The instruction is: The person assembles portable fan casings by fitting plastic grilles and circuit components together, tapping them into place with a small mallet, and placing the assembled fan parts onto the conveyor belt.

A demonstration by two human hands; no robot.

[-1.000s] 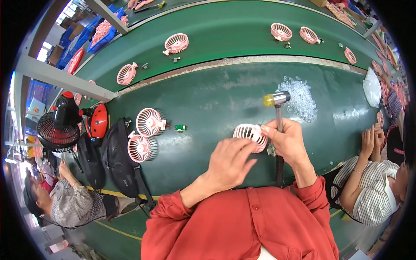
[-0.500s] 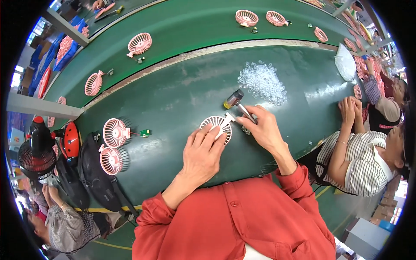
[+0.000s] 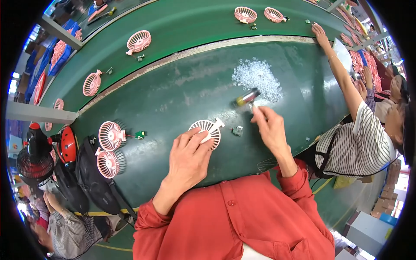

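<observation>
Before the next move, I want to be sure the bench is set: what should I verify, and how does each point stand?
1. Left hand on the pale fan housing: ok.
2. Right hand gripping the hammer: ok.
3. Hammer head away from the left hand's fingers: ok.
4. Small circuit board out from under both hands: ok.
5. Hammer clear of the transparent rings: cannot tell; its height is unclear.

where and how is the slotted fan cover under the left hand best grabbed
Take the slotted fan cover by its round rim, probably from the near left, where the left hand rests on it. It appears to lie flat on the bench, its curved edge offers a pinch hold, and its stem points away to the far right.
</observation>
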